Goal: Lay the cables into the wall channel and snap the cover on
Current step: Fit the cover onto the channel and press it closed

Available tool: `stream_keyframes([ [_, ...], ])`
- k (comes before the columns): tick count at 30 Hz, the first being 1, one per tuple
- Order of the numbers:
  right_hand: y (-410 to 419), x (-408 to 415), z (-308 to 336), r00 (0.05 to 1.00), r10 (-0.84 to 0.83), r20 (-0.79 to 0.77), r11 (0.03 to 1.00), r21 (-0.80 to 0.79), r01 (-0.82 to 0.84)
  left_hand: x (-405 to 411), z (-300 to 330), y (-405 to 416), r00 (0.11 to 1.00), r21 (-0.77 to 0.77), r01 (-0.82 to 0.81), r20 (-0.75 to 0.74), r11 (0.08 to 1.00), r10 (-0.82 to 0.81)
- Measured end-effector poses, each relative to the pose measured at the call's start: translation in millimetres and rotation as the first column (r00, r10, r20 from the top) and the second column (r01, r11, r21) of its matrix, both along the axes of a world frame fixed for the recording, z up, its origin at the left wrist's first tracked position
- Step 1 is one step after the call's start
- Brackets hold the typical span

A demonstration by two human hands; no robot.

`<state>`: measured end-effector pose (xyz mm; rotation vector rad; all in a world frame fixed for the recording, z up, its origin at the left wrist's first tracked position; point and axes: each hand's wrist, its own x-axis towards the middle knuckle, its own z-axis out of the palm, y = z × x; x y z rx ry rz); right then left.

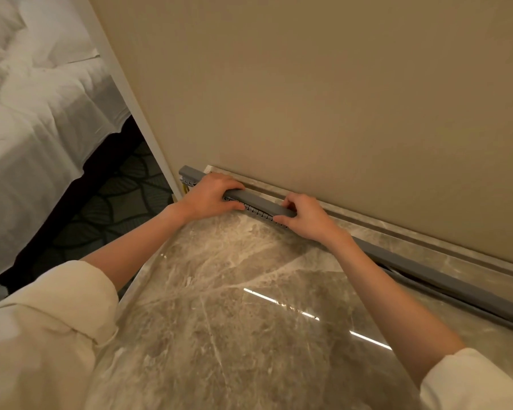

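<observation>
Head view: grey channel cover (pixel 259 202) running from centre frame toward lower right along the base of the beige wall (pixel 323 99), over the slotted channel (pixel 256 213). Left hand (pixel 211 196) clamped around cover, fingers over top. Right hand (pixel 304 216) gripping cover just beside it. Marble floor (pixel 234 306) below. White bed (pixel 36 113) upper left.

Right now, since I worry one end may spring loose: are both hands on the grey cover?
Yes, the left hand and right hand both grip the grey cover along the wall's base.
</observation>
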<state>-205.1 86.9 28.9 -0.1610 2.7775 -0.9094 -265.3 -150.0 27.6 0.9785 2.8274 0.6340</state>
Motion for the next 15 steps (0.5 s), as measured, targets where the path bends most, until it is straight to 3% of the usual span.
stream_keyframes([
  [9, -1.3, 1.3, -4.2, 0.999, 0.032, -0.027, 0.995, 0.096, -0.029, -16.0, 13.0, -27.5, 0.995, -0.092, 0.006, 0.102, 0.996, 0.003],
  [15, -10.4, -7.1, -1.5, 0.996, 0.085, 0.026, 0.979, 0.186, -0.088, 1.2, 0.9, -29.2, 0.998, 0.005, 0.011, -0.061, 1.000, -0.011],
])
